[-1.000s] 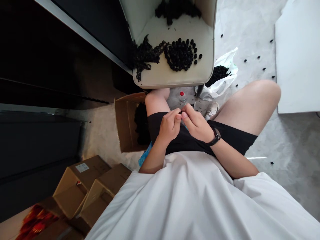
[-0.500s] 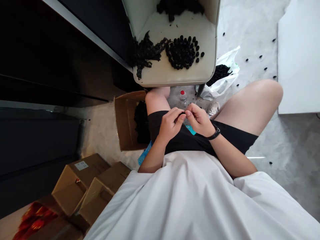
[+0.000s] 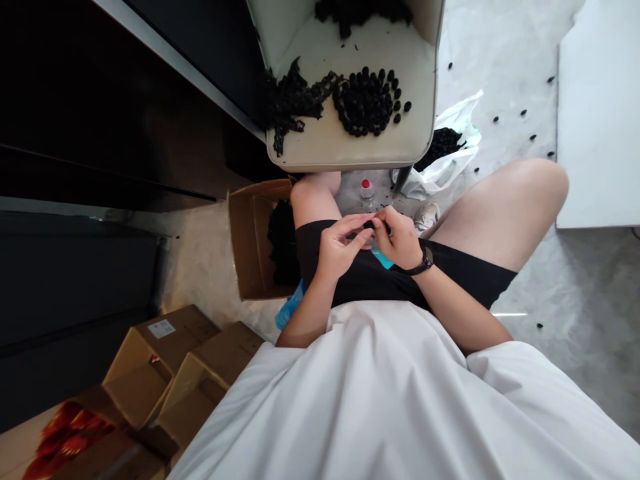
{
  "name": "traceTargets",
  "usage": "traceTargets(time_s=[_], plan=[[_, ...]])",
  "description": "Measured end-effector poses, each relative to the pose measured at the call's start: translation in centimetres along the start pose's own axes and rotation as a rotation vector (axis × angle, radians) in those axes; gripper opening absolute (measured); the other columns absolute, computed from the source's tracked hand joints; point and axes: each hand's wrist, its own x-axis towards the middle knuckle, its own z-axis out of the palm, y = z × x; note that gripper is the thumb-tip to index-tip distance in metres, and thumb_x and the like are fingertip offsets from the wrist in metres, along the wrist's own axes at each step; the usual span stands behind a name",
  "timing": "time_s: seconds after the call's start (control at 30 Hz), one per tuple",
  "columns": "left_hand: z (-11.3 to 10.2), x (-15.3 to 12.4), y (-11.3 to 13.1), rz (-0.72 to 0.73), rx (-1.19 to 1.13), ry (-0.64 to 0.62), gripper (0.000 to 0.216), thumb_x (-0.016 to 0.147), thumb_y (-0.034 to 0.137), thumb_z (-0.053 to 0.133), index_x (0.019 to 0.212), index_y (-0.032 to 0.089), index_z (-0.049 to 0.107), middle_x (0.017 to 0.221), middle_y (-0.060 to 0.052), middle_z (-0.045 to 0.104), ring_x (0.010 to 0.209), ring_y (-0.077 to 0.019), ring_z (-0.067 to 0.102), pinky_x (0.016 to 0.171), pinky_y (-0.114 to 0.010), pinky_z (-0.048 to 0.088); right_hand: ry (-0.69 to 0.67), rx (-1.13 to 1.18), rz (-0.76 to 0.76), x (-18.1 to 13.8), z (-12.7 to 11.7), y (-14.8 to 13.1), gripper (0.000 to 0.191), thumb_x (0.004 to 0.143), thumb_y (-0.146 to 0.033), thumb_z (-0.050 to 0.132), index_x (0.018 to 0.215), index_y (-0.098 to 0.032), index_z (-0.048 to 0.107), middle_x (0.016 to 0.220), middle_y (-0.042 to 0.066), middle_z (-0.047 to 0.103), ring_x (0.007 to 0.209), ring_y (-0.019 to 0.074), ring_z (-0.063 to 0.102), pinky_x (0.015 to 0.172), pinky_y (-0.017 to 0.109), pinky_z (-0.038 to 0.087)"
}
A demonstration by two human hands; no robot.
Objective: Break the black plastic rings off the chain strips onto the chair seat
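My left hand (image 3: pixel 339 248) and my right hand (image 3: pixel 401 241) meet above my lap, fingertips together. Between them is a small black rounded piece (image 3: pixel 369 225), partly covered by the fingers. My right hand pinches it with thumb and forefinger, while my left fingertips bear on it, thumb a little apart from the forefinger. In front of me, a pale padded chair (image 3: pixel 345 150) carries a cluster of similar small black pieces (image 3: pixel 364 103). Ragged black scraps (image 3: pixel 300 97) lie left of the cluster, and a dark heap (image 3: pixel 363 12) sits at the chair's back.
A white plastic bag (image 3: pixel 465 157) with black pieces stands right of the chair. An open cardboard box (image 3: pixel 253 247) holding black material is by my left leg. A red-capped bottle (image 3: pixel 367 190) is under the chair. Several loose pieces dot the floor; more boxes (image 3: pixel 185 340) are lower left.
My right hand has turned and its fingers have curled more. My left fingers have straightened and thumb and forefinger have spread, so more of the black piece shows.
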Motion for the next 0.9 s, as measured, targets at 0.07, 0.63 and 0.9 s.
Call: traceTargets(time_s=[0.07,0.63,0.9], plan=[[0.3,0.0,0.0,-0.011,0.008,0.04,0.036,0.089,0.046,0.084,0.115,0.021,0.082,0.127,-0.011,0.079,0.087,-0.0164,0.078,0.067,-0.026,0.07,0.022,-0.043,-0.032,-0.2,0.2,0.2,0.034,0.113,-0.045,0.041,0.09,-0.024,0.057,0.073,0.003,0.058,0.064,0.0196,0.054,0.065,0.035,0.044],[0.0,0.3,-1.6,0.057,0.114,0.182,0.026,0.086,0.037,0.086,0.094,0.016,0.073,0.091,-0.006,0.077,0.083,-0.0144,0.077,0.078,-0.025,0.065,0.005,-0.084,-0.307,-1.1,1.4,2.1,0.026,0.11,-0.034,0.046,0.087,-0.025,0.054,0.078,0.006,0.059,0.069,0.0232,0.053,0.068,0.039,0.043],[-1.6,0.4,-1.4,0.095,0.061,-0.142,0.043,0.092,0.051,0.081,0.127,0.026,0.078,0.136,-0.013,0.071,0.106,-0.0214,0.076,0.079,-0.033,0.07,-0.014,-0.024,-0.148,-0.8,1.2,2.0,0.03,0.113,-0.038,0.04,0.095,-0.024,0.059,0.076,0.004,0.058,0.067,0.0215,0.055,0.068,0.037,0.046]])
